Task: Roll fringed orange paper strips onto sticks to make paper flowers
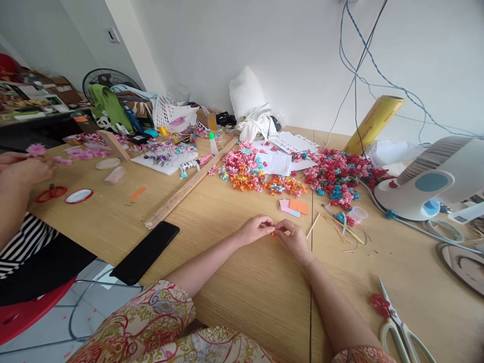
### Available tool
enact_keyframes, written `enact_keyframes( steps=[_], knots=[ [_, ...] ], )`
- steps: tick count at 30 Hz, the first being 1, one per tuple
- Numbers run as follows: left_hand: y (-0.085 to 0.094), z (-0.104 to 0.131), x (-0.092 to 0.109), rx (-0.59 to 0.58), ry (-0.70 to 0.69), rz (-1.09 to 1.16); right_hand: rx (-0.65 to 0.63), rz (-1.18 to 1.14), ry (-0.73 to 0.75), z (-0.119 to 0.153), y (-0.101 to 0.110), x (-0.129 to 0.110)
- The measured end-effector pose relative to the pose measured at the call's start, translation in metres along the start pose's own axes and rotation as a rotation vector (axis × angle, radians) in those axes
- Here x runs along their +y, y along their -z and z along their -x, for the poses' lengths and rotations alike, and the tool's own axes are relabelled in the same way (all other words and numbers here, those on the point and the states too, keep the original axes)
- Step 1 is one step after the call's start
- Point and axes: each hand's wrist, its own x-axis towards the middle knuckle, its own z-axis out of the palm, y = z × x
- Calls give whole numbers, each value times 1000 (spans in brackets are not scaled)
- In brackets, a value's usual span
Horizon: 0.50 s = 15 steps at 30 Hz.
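My left hand (258,229) and my right hand (293,238) meet above the table, fingertips pinched together. Between them shows a small orange paper flower (273,234), mostly covered by the fingers. Just beyond my hands lie pink, blue and orange paper pieces (298,206). Farther back spreads a heap of orange flowers (242,182) and pink flowers (240,160), with red and teal ones (340,174) to the right. A thin stick (313,225) lies right of my right hand.
Scissors (395,317) lie at the lower right, a red flower by the blades. A white fan (427,176) stands at the right. Left are a wooden bar (192,181), a black phone (146,252) and a co-worker's hands (28,169) holding a pink flower (36,149).
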Motion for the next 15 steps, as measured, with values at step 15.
enact_keyframes(
  steps=[15],
  knots=[
    [-1, 3, -1, 7, -86, -186, -23, 2, -94, 1, -2, 0]
  ],
)
